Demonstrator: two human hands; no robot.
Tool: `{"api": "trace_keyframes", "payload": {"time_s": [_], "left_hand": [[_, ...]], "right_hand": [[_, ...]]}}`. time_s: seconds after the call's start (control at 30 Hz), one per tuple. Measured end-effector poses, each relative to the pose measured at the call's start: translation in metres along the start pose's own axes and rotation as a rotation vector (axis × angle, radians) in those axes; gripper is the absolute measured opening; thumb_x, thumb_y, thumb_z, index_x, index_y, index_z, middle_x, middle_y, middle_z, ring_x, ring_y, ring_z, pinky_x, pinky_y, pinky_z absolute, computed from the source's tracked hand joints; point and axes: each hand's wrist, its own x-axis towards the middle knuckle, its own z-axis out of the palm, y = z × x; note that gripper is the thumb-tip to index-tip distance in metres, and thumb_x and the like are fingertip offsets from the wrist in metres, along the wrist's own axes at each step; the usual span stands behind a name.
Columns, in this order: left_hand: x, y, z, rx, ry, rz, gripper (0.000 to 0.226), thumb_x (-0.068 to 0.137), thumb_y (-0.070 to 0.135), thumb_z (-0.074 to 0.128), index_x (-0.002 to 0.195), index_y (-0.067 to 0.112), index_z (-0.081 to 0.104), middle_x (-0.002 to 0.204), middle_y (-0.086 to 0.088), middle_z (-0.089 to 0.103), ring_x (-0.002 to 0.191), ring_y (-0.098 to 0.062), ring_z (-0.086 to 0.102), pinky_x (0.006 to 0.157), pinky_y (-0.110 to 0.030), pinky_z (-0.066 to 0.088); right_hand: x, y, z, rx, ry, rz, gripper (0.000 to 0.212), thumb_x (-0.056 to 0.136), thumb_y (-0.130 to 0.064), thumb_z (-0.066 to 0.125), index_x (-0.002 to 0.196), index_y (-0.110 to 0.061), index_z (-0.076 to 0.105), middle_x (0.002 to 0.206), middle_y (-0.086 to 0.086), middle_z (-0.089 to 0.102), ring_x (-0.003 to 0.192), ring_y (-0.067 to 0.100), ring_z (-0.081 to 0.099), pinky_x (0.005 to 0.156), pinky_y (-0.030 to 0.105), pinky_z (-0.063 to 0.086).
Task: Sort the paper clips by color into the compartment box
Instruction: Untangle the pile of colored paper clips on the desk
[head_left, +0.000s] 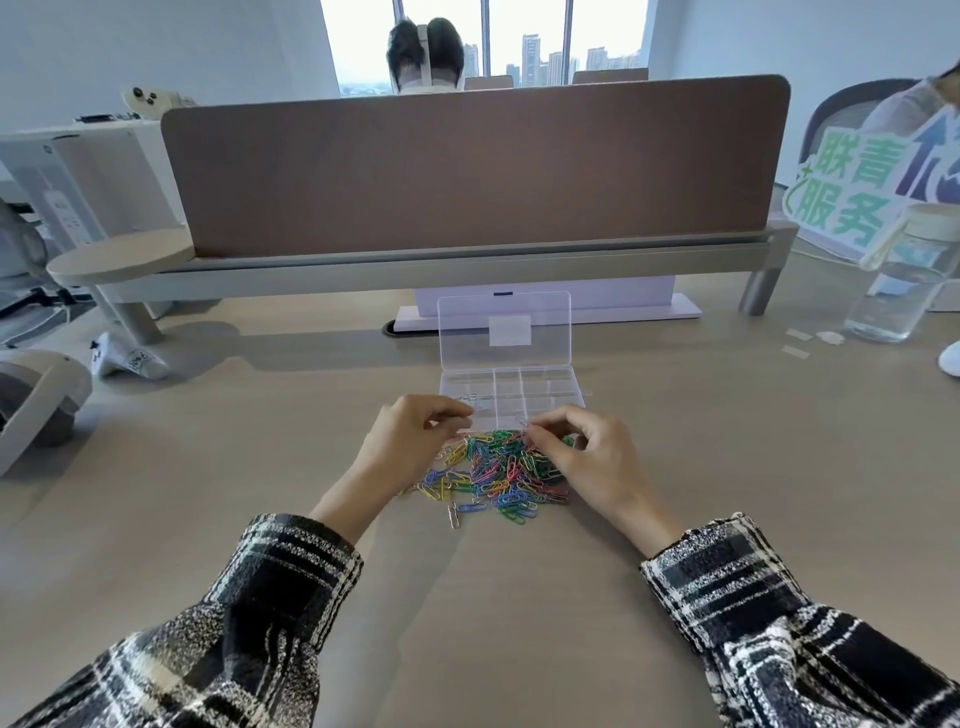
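Wide beige desk (701, 519), brown divider (467, 166) across the far side at 12 o'clock. Clear compartment box (551, 387) sits at 12 o'clock from me, lid (550, 322) stood open toward the divider, long axis running 9 to 3, and a few silvery clips already lie in a near-left cell. Pile of paper clips (498, 475) lies at the box's 6 o'clock, right up against its front wall: mixed blue, green, yellow, pink, red, pointing every way, no common axis. My left hand (415, 447) is at the pile's 10 o'clock, fingers curled, thumb and forefinger tips closed together near the box's front-left corner; can't tell if a clip is between them. My right hand (587, 462) is at the pile's 2 o'clock, thumb and forefinger pinching a pale clip (521, 422), long axis roughly 7 to 1. Stray clip (454, 516) at the pile's 7 o'clock, long axis near 12 to 6. My read: light, stiff wire, slick coating, tangle-prone, so pinch flat across the loops at mid-length and lift one free of its neighbours.
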Motion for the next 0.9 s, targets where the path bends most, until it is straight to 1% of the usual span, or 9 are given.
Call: {"api": "trace_keyframes", "payload": {"time_s": [0.13,0.23,0.33,0.4,0.53,0.6,0.7,0.8,0.9], "left_hand": [[-0.003,-0.012,-0.023,0.413,-0.019,0.029,0.010,0.089,0.032,0.063,0.095,0.037,0.070,0.095,0.021,0.067,0.078,-0.009,0.054,0.067,-0.027,0.042],[-0.004,-0.015,-0.032,0.540,-0.043,0.045,0.005,0.087,0.034,0.064,0.089,0.036,0.069,0.096,0.019,0.066,0.084,-0.010,0.055,0.065,-0.027,0.038],[-0.003,-0.014,-0.033,0.664,-0.079,0.093,0.008,0.088,0.039,0.064,0.091,0.035,0.070,0.099,0.016,0.064,0.085,-0.012,0.056,0.065,-0.027,0.036],[-0.003,-0.012,-0.031,0.746,-0.107,0.156,0.012,0.090,0.042,0.060,0.094,0.035,0.069,0.101,0.015,0.064,0.092,-0.012,0.059,0.065,-0.026,0.034],[0.000,-0.005,-0.028,0.879,-0.185,0.269,0.018,0.095,0.037,0.051,0.100,0.033,0.068,0.108,0.013,0.063,0.103,-0.014,0.059,0.072,-0.029,0.043],[0.001,-0.001,-0.028,0.961,-0.227,0.350,0.023,0.096,0.030,0.045,0.103,0.031,0.067,0.109,0.011,0.063,0.102,-0.015,0.060,0.074,-0.029,0.045],[0.005,0.001,-0.027,1.099,-0.270,0.453,0.026,0.091,0.023,0.044,0.100,0.027,0.068,0.102,0.007,0.066,0.097,-0.018,0.061,0.069,-0.029,0.044],[0.009,0.001,-0.027,1.174,-0.298,0.509,0.024,0.086,0.023,0.046,0.092,0.023,0.069,0.093,0.005,0.068,0.092,-0.020,0.062,0.069,-0.032,0.050],[0.013,0.002,-0.030,1.175,-0.342,0.522,0.025,0.088,0.025,0.045,0.096,0.024,0.069,0.096,0.005,0.068,0.094,-0.019,0.062,0.073,-0.032,0.050]], "right_hand": [[-0.002,-0.002,-0.001,-0.002,-0.002,-0.027,0.007,0.088,-0.023,0.070,0.085,-0.020,0.076,0.078,-0.009,0.073,0.058,-0.006,0.056,0.054,0.007,0.038],[-0.002,-0.001,0.000,-0.004,0.002,-0.036,0.007,0.088,-0.021,0.070,0.084,-0.021,0.075,0.076,-0.011,0.072,0.060,-0.006,0.057,0.056,0.006,0.038],[-0.001,0.001,0.001,-0.022,0.004,-0.044,0.007,0.088,-0.022,0.070,0.083,-0.022,0.075,0.076,-0.012,0.072,0.065,-0.005,0.060,0.058,0.006,0.038],[0.000,0.004,0.001,-0.033,0.010,-0.046,0.008,0.088,-0.023,0.070,0.082,-0.025,0.074,0.077,-0.013,0.072,0.073,-0.002,0.064,0.062,0.007,0.040],[0.001,0.006,0.002,-0.025,0.005,-0.035,0.008,0.088,-0.024,0.069,0.082,-0.025,0.074,0.078,-0.012,0.072,0.076,0.000,0.064,0.063,0.007,0.040],[0.002,0.006,0.002,-0.025,0.007,-0.039,0.007,0.088,-0.023,0.069,0.082,-0.024,0.074,0.078,-0.013,0.072,0.075,-0.001,0.064,0.061,0.006,0.039],[0.002,0.007,0.002,-0.030,0.005,-0.038,0.007,0.088,-0.024,0.069,0.084,-0.023,0.075,0.079,-0.012,0.072,0.075,-0.001,0.063,0.060,0.006,0.039],[0.002,0.008,0.002,-0.035,-0.003,-0.027,0.007,0.088,-0.027,0.069,0.085,-0.024,0.074,0.080,-0.012,0.072,0.078,0.000,0.064,0.062,0.006,0.041],[0.002,0.007,0.001,-0.023,-0.022,-0.020,0.008,0.089,-0.028,0.068,0.085,-0.023,0.074,0.080,-0.011,0.072,0.077,0.000,0.064,0.063,0.008,0.043]]}}
